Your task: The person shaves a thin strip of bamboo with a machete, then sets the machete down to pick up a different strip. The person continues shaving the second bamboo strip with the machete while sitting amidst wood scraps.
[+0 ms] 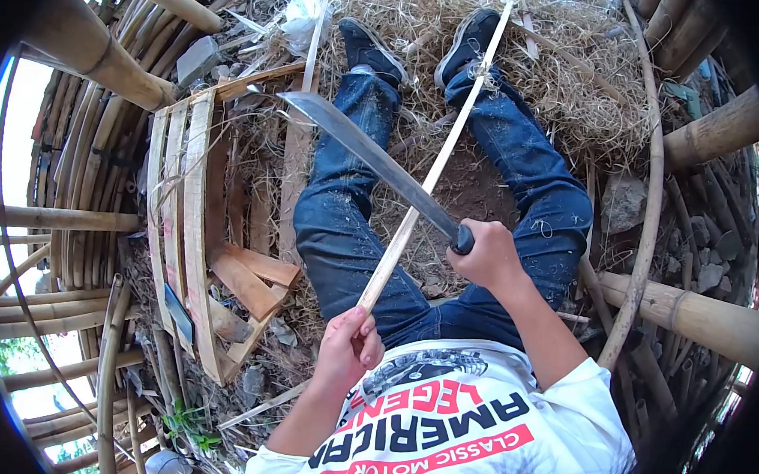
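Note:
My left hand (351, 345) is closed around the near end of a long, pale bamboo strip (447, 151). The strip runs away from me between my legs, its far end out past my shoes. In my right hand (487, 256) is the dark handle of a machete (369, 154). Its long blade points forward and to the left, crossing over the strip a little ahead of the handle. Thin shavings cling to my blue jeans (521, 154), and a curl of fibre hangs on the strip near my right shin.
A slatted wooden crate (195, 202) with wood offcuts (253, 280) inside stands left of my legs. Dry shavings (568, 79) cover the ground ahead. Thick bamboo poles (693, 309) flank me on both sides. A white plastic bag (301, 20) lies beyond the crate, stones (623, 203) at the right.

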A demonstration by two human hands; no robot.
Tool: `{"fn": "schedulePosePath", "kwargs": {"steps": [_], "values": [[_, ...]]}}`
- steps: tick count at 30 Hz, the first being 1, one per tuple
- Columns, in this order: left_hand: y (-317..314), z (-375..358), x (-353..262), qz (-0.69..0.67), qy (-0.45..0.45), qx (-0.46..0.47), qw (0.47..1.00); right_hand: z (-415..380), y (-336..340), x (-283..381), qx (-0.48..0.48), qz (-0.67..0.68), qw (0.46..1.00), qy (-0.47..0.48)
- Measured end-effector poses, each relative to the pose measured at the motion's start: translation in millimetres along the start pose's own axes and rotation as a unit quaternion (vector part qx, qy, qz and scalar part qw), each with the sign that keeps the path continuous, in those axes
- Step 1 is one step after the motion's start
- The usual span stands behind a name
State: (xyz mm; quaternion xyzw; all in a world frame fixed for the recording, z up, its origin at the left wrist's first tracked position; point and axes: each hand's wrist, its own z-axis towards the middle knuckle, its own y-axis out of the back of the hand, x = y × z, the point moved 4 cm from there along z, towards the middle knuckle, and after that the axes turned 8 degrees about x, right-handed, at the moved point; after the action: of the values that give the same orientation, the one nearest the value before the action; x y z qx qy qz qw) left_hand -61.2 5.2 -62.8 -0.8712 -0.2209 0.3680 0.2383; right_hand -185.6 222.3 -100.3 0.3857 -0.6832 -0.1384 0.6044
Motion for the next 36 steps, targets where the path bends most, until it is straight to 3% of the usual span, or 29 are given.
{"fn": "schedulePosePath", "kwargs": {"steps": [4, 6, 8, 11, 16, 20, 26, 28, 30, 34, 36], "values": [[-5, -1, -4, -0.015, -0.013, 0.036, 0.999, -20, -12, 27, 0.002, 0.062, 0.998, 0.005], [-6, -4, -7, -0.005, -0.015, 0.043, 0.999, -29, -18, 48, 0.016, 0.024, 0.992, 0.123], [-3, -9, -7, -0.066, 0.000, 0.045, 0.997, -27, -24, 50, 0.037, 0.016, 0.991, 0.124], [3, -15, -6, -0.065, -0.023, 0.039, 0.997, -6, -14, 31, 0.002, -0.016, 0.995, 0.096], [5, -18, -1, -0.015, -0.023, 0.029, 0.999, 25, 18, -22, -0.049, -0.031, 0.998, -0.038], [-6, -11, 4, 0.008, 0.007, 0.051, 0.999, 2, 9, 9, -0.011, 0.066, 0.998, -0.017], [6, -9, -2, -0.011, -0.022, 0.013, 1.000, 12, -15, 12, 0.046, 0.053, 0.998, 0.007], [4, -10, -5, -0.006, -0.022, 0.012, 1.000, 27, -7, 1, 0.011, -0.020, 0.999, 0.037], [5, -15, -10, 0.019, -0.039, -0.002, 0.999, 46, 4, -14, -0.002, -0.028, 1.000, 0.013], [-11, -29, -10, 0.124, -0.039, 0.025, 0.991, 74, 39, -73, -0.088, 0.037, 0.988, -0.120], [-10, -27, -7, 0.110, -0.035, 0.043, 0.992, 79, 44, -81, -0.107, 0.021, 0.988, -0.111]]}}
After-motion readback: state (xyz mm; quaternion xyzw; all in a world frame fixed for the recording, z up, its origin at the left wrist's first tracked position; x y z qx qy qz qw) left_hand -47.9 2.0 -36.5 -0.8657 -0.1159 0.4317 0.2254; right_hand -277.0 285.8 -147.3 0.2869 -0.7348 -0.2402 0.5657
